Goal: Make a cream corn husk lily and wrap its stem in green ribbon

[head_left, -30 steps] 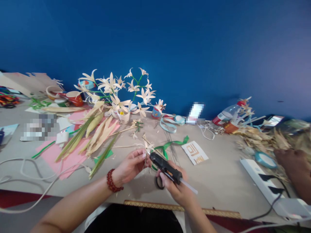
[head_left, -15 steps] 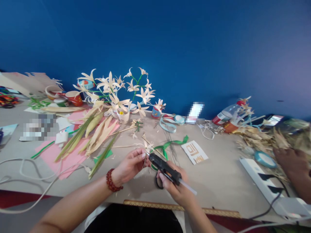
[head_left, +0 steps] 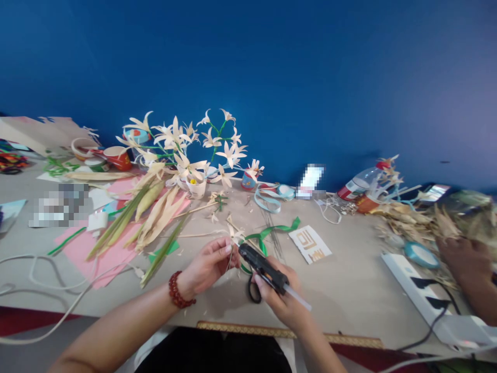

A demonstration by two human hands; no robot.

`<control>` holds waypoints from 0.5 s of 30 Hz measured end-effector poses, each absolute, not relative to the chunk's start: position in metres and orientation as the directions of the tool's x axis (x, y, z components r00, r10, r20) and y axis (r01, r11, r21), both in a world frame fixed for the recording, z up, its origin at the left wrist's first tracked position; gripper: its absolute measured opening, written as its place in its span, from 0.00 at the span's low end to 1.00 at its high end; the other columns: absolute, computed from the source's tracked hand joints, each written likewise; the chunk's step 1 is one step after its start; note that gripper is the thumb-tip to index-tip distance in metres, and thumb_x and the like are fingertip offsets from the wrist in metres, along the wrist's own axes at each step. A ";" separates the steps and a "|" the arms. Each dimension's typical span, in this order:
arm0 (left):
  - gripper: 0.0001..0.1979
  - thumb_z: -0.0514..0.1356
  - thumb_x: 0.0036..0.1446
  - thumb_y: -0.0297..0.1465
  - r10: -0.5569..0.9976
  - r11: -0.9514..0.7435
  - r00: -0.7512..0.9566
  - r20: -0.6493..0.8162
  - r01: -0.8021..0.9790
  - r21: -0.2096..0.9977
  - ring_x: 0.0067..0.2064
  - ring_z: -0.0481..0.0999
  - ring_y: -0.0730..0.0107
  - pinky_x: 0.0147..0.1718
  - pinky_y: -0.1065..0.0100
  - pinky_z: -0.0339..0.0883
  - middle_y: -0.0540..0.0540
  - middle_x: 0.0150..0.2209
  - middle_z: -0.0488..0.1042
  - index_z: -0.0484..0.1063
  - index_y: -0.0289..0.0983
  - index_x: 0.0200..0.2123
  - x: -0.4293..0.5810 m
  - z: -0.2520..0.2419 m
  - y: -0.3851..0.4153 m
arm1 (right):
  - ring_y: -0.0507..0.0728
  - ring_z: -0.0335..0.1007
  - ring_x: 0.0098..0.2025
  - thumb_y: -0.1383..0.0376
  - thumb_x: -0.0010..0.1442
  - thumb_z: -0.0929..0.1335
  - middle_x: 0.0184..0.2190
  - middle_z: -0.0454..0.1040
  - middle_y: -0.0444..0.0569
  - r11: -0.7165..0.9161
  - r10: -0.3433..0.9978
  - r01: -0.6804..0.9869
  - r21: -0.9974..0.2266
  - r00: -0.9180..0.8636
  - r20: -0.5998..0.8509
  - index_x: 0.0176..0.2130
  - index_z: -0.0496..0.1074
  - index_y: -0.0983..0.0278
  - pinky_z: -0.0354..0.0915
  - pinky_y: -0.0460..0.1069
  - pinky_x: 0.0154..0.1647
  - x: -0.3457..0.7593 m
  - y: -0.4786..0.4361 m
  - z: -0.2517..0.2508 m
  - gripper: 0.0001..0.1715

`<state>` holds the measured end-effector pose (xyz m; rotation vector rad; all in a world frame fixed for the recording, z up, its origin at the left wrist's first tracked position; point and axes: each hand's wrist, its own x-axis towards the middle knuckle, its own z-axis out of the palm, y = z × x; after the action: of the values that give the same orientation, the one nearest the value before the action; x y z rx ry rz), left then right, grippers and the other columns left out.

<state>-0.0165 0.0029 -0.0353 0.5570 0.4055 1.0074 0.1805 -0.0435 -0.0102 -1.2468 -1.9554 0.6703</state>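
My left hand (head_left: 207, 265), with a red bead bracelet on the wrist, pinches a small pale husk flower piece (head_left: 233, 239) on a thin stem above the table. My right hand (head_left: 282, 296) is closed round a black glue gun (head_left: 264, 267), whose nozzle points at the piece by my left fingertips. A clear glue stick (head_left: 298, 299) sticks out of the gun's back. Black scissors (head_left: 254, 290) lie on the table under my right hand. A green ribbon (head_left: 277, 229) curls just beyond the gun.
A bunch of cream husk flowers (head_left: 186, 150) stands at the back, with corn husks (head_left: 155, 210) on pink paper (head_left: 89, 246). A white power strip (head_left: 427, 298) lies at the right, near another person's hand (head_left: 469, 269). Cables (head_left: 46, 280) trail at the left.
Both hands hold almost still; the glue gun's nozzle has stayed at the flower piece. The view has shifted slightly.
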 end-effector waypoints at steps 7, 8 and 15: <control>0.09 0.64 0.58 0.29 0.835 0.453 0.550 -0.027 -0.658 0.602 0.29 0.66 0.75 0.35 0.69 0.64 0.49 0.26 0.65 0.70 0.32 0.26 -0.018 -0.028 0.003 | 0.55 0.68 0.24 0.60 0.63 0.65 0.23 0.70 0.44 0.304 0.952 0.536 -0.787 -0.133 0.277 0.36 0.68 0.61 0.63 0.47 0.27 0.194 -0.042 -0.017 0.07; 0.09 0.63 0.58 0.29 0.831 0.459 0.556 -0.024 -0.659 0.596 0.29 0.65 0.75 0.35 0.68 0.65 0.49 0.27 0.65 0.70 0.32 0.27 -0.018 -0.028 0.004 | 0.54 0.68 0.24 0.60 0.63 0.65 0.23 0.70 0.44 0.299 0.951 0.552 -0.779 -0.104 0.291 0.37 0.68 0.61 0.63 0.47 0.27 0.200 -0.041 -0.019 0.07; 0.08 0.59 0.62 0.28 0.830 0.447 0.558 0.011 -0.676 0.586 0.30 0.64 0.74 0.37 0.67 0.64 0.49 0.28 0.63 0.70 0.33 0.30 -0.022 -0.032 0.007 | 0.59 0.72 0.28 0.52 0.61 0.65 0.30 0.76 0.50 -0.106 0.876 0.903 -0.417 0.283 0.390 0.43 0.68 0.61 0.61 0.49 0.27 0.281 -0.038 -0.033 0.17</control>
<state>-0.0218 0.0069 -0.0317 0.5795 0.2965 0.9494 0.2814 -0.0377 -0.0330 -1.9749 -1.5892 -0.0587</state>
